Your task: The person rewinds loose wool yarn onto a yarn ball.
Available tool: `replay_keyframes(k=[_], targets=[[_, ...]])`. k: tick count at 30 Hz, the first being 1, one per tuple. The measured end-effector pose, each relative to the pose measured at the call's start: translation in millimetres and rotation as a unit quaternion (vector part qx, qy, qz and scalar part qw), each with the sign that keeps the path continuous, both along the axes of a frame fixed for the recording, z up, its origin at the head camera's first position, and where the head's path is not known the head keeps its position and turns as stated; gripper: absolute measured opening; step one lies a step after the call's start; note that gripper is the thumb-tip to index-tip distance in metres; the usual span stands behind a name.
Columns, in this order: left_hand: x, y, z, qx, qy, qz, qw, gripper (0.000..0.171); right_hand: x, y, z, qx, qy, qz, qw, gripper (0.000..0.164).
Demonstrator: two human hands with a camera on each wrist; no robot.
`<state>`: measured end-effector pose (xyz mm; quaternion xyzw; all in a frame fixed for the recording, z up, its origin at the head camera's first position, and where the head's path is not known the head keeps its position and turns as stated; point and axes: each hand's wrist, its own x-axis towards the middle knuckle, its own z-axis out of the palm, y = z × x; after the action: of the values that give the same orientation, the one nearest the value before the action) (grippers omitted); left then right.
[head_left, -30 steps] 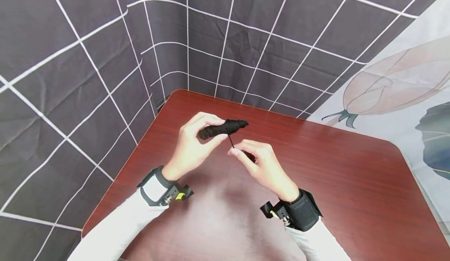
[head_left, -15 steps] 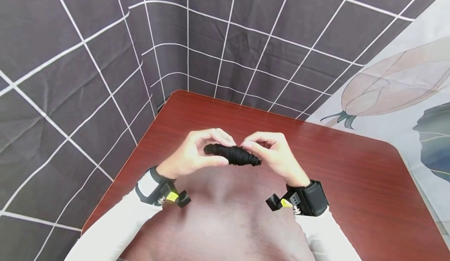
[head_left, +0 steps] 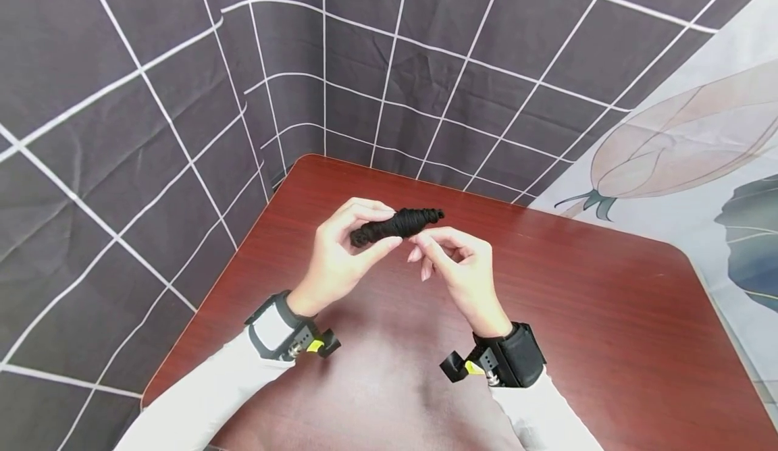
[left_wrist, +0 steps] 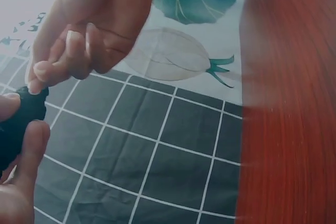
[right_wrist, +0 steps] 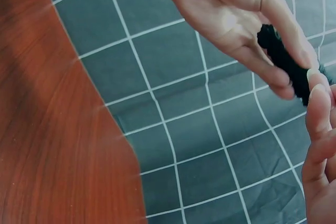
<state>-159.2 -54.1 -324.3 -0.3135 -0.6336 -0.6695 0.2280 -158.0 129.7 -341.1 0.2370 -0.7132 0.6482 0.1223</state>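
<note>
A spindle-shaped bundle of wound black cord (head_left: 410, 222) is held up over the table, its thin end pointing right. My left hand (head_left: 335, 252) grips its thicker end between thumb and fingers. My right hand (head_left: 467, 272) has thumb and index fingertips pinched together right at the bundle's lower side; the strand between them is hidden now. In the left wrist view, the right fingertips meet the dark bundle (left_wrist: 23, 124) near its end. The right wrist view has the bundle (right_wrist: 286, 61) lying between the left thumb and fingers.
Below the hands lies a reddish-brown wooden table (head_left: 577, 316) with rounded corners. A dark grey curtain (head_left: 425, 66) with white grid lines stands behind and to the left. A pale flower-printed cloth (head_left: 681, 147) hangs at the right. Both wrists wear black camera straps (head_left: 525, 356).
A taut strand ran from the bundle to my right hand a second ago. My right hand then went over the bundle's far side, the bundle tipping down, and came back below as it tipped up.
</note>
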Motion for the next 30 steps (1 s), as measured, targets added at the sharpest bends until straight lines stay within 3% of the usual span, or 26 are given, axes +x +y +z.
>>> replay_keyframes(k=[8,11,14,16,19,23,26,30], targets=[[-4.3,-1.0,-5.0,-0.019,-0.015,-0.042,0.9988,0.030,4.0,0.9,6.5,0.021,0.025,-0.015,0.999,0.010],[-8.0,-2.6,-8.9,-0.047,-0.027,-0.065,0.9964,0.030,10.0,4.8,12.4,0.031,0.057,-0.055,0.996,0.009],[-12.6,-3.2,-16.2,-0.102,-0.038,-0.079,0.9910,0.030,10.9,15.1,13.9,0.047,0.099,-0.113,0.987,0.012],[-17.8,-1.8,-26.3,-0.140,-0.042,-0.085,0.9856,0.030,5.1,25.2,6.2,0.098,0.118,-0.134,0.979,0.023],[-30.8,3.7,-50.2,-0.198,-0.040,-0.083,0.9758,0.030,-7.6,37.9,-15.7,0.224,0.119,-0.110,0.961,0.038],[-50.5,13.3,-84.8,-0.279,-0.037,-0.073,0.9567,0.028,-20.8,44.6,-53.7,0.321,0.071,-0.063,0.942,0.035],[-59.8,18.5,-103.9,-0.359,-0.037,-0.061,0.9306,0.024,-28.2,44.1,-79.3,0.366,0.041,-0.071,0.927,0.030],[-64.4,21.6,-120.6,-0.443,-0.048,-0.059,0.8931,0.022,-33.4,38.1,-103.4,0.439,0.010,-0.084,0.894,0.027]])
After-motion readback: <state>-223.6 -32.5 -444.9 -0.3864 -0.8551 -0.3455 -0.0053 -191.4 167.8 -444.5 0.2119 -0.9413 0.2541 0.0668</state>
